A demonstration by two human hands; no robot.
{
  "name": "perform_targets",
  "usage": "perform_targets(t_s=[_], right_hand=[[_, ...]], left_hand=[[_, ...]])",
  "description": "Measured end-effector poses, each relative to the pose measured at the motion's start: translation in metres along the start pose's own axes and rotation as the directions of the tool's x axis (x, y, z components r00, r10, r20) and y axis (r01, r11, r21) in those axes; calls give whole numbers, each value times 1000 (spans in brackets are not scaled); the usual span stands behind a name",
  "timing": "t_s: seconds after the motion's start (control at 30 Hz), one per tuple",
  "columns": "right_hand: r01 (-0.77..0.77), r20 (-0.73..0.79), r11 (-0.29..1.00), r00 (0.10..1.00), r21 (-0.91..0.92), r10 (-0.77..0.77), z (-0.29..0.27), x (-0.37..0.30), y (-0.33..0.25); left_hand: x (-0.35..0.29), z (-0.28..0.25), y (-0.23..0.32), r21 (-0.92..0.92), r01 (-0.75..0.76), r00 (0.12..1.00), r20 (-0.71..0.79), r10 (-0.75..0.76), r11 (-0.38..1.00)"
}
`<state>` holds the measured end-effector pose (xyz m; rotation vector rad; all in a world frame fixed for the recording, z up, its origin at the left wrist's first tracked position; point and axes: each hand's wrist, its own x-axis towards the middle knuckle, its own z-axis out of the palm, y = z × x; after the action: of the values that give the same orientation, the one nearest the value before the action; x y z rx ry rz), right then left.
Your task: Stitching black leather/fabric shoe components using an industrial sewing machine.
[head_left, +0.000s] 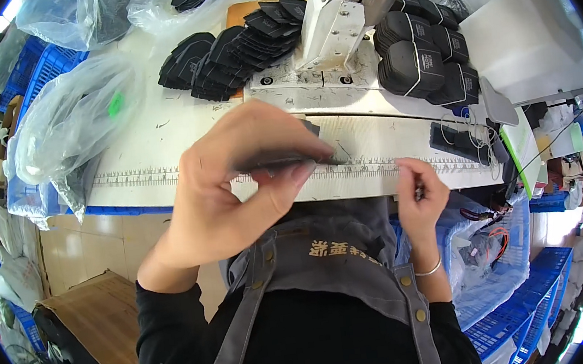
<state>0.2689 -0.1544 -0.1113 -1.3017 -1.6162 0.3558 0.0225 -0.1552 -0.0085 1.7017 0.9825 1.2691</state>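
Note:
My left hand (228, 188) is raised over the near edge of the white worktable, closed round a thin, dark, flat piece (277, 162). Motion blurs that piece, and the fingers hide much of it. Lower and to the right, my right hand (422, 193) is curled in at the table's edge. Something small and dark shows in its grip, too covered to name. Between and behind the hands stands a white sewing machine (336, 31). To its left, black padded pieces (242, 52) lie in overlapping rows. Bundles of black pads (413, 68), tied with string, sit to its right.
A printed ruler strip (135, 177) runs along the table's front edge. Clear plastic bags (74, 112) cover the left side. A dark flat object (452, 140) with loose thread lies at the right. Below are a lined blue basket (520, 257) and a cardboard box (96, 316).

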Motion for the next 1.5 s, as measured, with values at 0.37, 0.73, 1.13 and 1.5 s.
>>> perform_targets(t_s=[0.37,0.73,1.13,1.5], right_hand=[[-183,362,802,931,569,-44,-16,13,-55],[-125,480,799,850,588,-219,0,41,-63],[-209,362,828,932,521,7,15,33,-38],[272,157,865,961,-421,-226,15,40,18]], left_hand=[[-16,22,-29,351,-596,782,50,621,723],[-14,32,-43,347,-559,808,24,589,753],[-13,30,-53,363,-494,845,-14,535,790],[-15,1,-51,-347,428,873,-81,-481,835]])
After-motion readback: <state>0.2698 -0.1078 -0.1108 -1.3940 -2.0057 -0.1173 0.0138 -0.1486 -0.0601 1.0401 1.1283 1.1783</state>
